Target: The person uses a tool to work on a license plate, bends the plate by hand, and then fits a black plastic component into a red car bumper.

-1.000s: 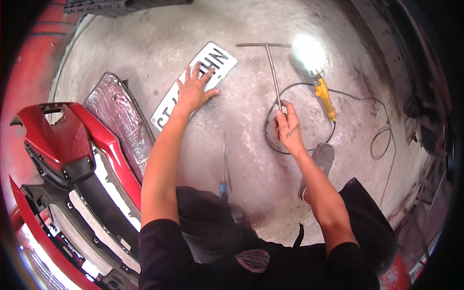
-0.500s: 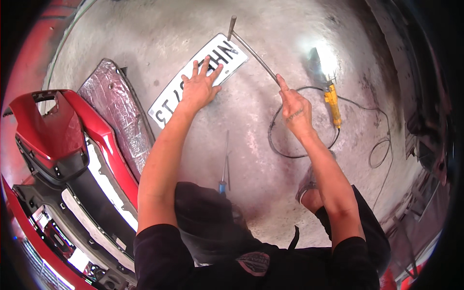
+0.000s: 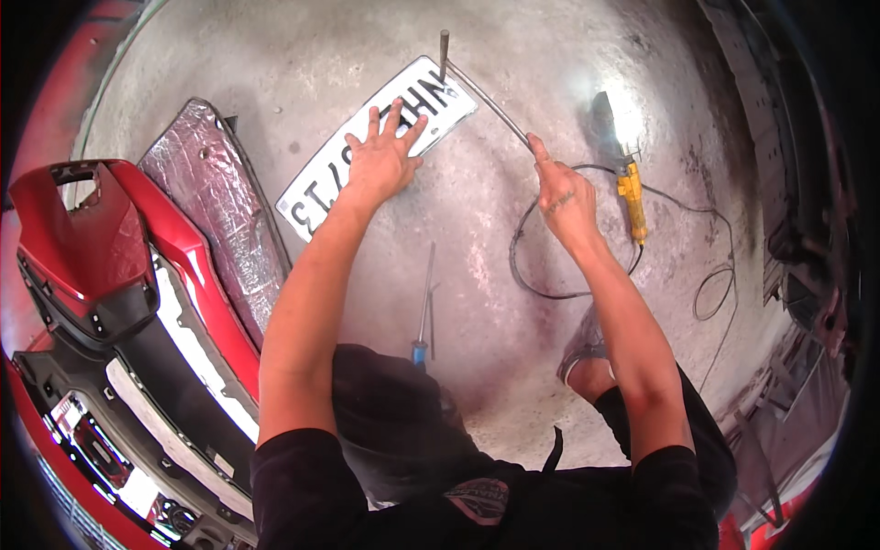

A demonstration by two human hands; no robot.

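My left hand (image 3: 381, 167) lies spread on a white number plate (image 3: 307, 179) with black characters, which rests slantwise on the concrete floor. Its fingers cover part of the characters. In my right hand (image 3: 566, 200) is the end of a long T-shaped metal bar (image 3: 490, 103), with the index finger stretched along the shaft. At the far end, the bar's crosspiece overlaps the plate's upper right end. Whether it touches the plate, I cannot tell. Nearer me, a screwdriver (image 3: 421, 351) with a blue handle lies on the floor.
A lit yellow-handled work lamp (image 3: 632, 206) lies right of my right hand, its dark cable looping over the floor. To the left are a foil-faced panel (image 3: 215, 197) and large red and black body parts (image 3: 96, 238). My shoe (image 3: 579, 362) stands below the cable loop.
The bar's crosspiece stands more upright, and its lower end has shifted slightly right and down. My right hand has moved a little with it. My left hand stays spread on the plate.
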